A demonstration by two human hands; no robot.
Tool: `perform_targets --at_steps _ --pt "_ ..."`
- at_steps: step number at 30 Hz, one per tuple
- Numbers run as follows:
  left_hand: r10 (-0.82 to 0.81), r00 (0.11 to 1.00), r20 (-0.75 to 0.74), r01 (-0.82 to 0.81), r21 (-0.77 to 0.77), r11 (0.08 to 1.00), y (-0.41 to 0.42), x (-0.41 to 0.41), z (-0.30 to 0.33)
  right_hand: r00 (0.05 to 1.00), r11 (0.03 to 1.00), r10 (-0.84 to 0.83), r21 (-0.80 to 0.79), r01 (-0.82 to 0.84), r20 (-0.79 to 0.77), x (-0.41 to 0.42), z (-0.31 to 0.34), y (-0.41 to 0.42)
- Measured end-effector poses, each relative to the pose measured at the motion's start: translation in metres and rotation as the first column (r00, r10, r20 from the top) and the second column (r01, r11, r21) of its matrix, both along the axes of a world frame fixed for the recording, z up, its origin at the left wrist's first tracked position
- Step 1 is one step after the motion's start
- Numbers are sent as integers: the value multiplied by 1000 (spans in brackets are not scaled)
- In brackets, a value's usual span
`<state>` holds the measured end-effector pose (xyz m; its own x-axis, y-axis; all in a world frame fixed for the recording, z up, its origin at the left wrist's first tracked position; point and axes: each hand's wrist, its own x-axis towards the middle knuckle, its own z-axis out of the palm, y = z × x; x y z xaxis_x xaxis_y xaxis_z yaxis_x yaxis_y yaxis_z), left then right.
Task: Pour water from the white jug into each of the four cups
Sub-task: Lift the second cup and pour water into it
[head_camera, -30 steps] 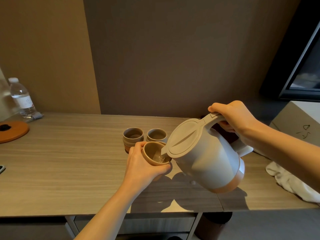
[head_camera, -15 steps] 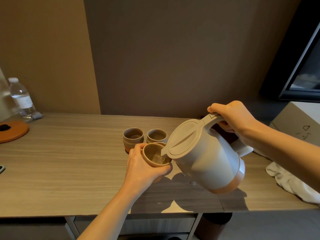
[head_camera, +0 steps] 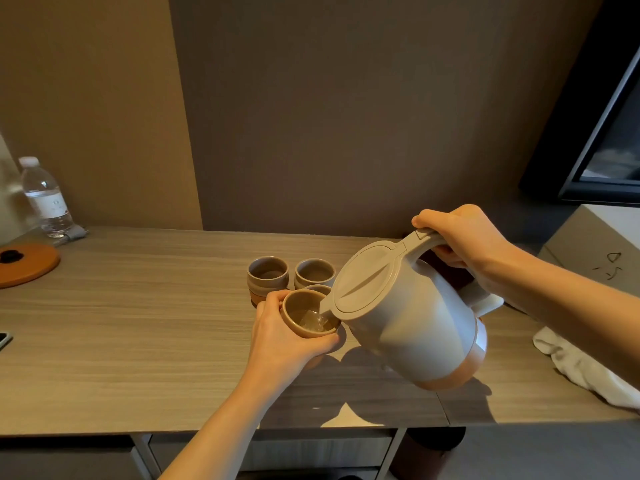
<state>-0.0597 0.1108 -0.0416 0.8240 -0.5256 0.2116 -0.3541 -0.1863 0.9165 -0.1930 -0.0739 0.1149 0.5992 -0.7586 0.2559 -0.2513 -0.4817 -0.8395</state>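
Note:
My right hand [head_camera: 464,240] grips the handle of the white jug [head_camera: 408,313], which is tilted left with its spout over a brown cup [head_camera: 306,315]. My left hand [head_camera: 280,334] holds that cup, tipped slightly toward me, just above the wooden table [head_camera: 138,323]. Water shows inside it under the spout. Behind it stand two grey-brown cups, one at the left [head_camera: 267,273] and one at the right [head_camera: 314,271]. A fourth cup [head_camera: 320,289] peeks out between the held cup and the jug, mostly hidden.
A clear water bottle [head_camera: 45,197] and an orange round coaster [head_camera: 29,263] sit at the far left of the table. A white cloth [head_camera: 581,368] lies at the right edge, beside a grey box [head_camera: 599,258]. A phone's corner [head_camera: 4,339] shows at the left edge.
The jug has stayed tilted over the held cup and the water inside the cup has risen a little. Both hands are almost where they were.

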Motion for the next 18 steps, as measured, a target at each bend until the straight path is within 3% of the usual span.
perform_targets --at_steps 18 --pt "26 999 -29 -26 -18 999 2 0 -4 1000 1000 -2 -16 2 -12 3 -1 4"
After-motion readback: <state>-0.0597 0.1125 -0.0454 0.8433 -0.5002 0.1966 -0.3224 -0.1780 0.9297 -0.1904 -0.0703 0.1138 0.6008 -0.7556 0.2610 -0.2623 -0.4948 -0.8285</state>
